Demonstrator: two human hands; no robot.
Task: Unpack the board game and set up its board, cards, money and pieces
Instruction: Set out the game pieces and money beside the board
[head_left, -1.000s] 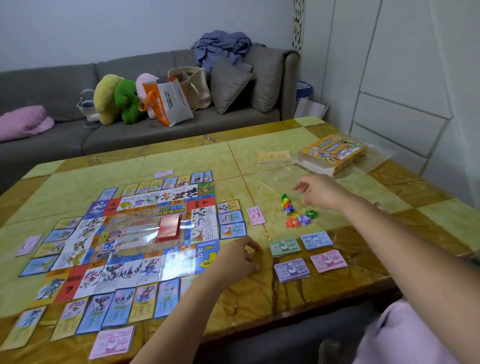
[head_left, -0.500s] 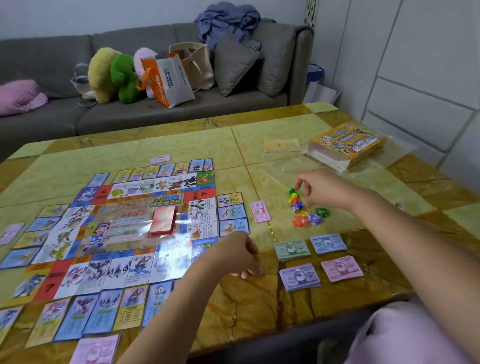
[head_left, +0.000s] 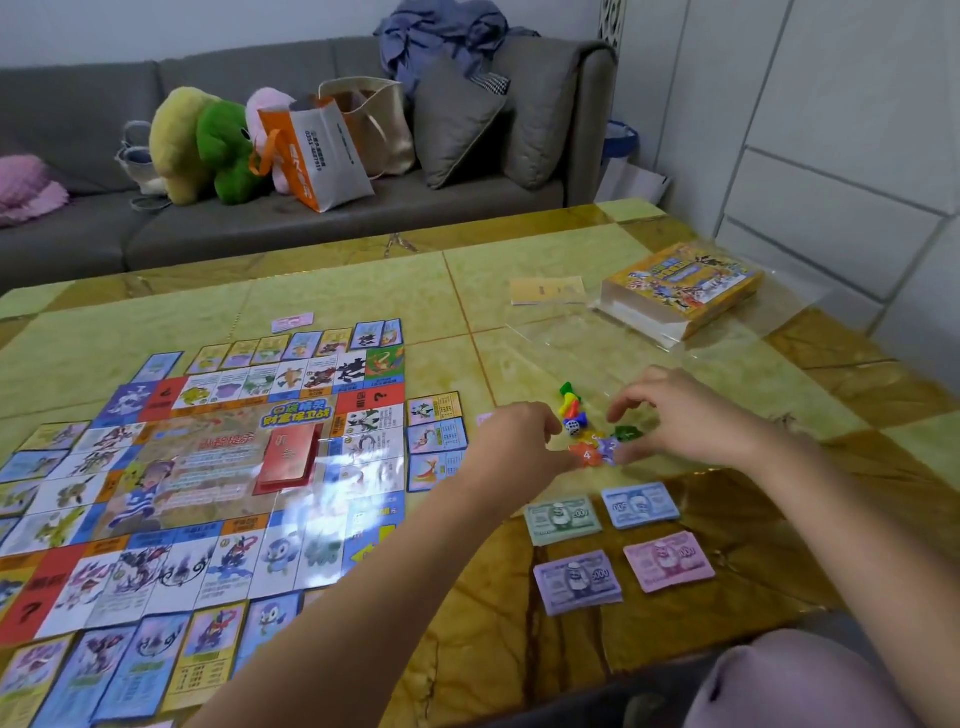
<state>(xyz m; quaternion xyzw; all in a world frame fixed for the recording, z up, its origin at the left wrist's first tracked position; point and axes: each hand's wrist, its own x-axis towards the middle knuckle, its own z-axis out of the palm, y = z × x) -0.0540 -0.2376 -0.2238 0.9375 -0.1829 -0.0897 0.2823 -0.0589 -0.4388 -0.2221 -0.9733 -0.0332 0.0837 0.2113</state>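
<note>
The playing pieces (head_left: 570, 402) lie in a small heap on the table (head_left: 467, 623), right of the board (head_left: 208, 467) and just beyond the money. In the heap are stacked coloured pawns, a white die (head_left: 573, 427), and flat numbered tokens in orange (head_left: 586, 453), purple (head_left: 607, 446) and green (head_left: 626, 432).

My left hand (head_left: 519, 441) sits at the heap's left edge with its fingers curled under. Their tips are hidden from me, so I cannot tell whether they have hold of anything. My right hand (head_left: 675, 415) arches over the heap from the right, fingers bent and spread, thumb down beside the purple token, the green token showing loose under it. It grips nothing that I can see.

Four stacks of money lie nearer to me: green (head_left: 562, 519) and blue (head_left: 640, 505) side by side, purple (head_left: 577, 582) and pink (head_left: 669, 561) nearer still.

The board is spread flat on the left half of the table, with a red deck (head_left: 288, 457) in its middle. Cards lie in rows along its edges, and three of them (head_left: 435, 441) are along its right side.

At the far right the yellow game box (head_left: 685, 283) rests on clear plastic wrap (head_left: 571, 338), with a pale slip of paper (head_left: 546, 290) just left of it.

Beyond the table is a grey sofa (head_left: 311, 228) with soft toys (head_left: 208, 145), bags (head_left: 322, 150) and cushions (head_left: 457, 119).
</note>
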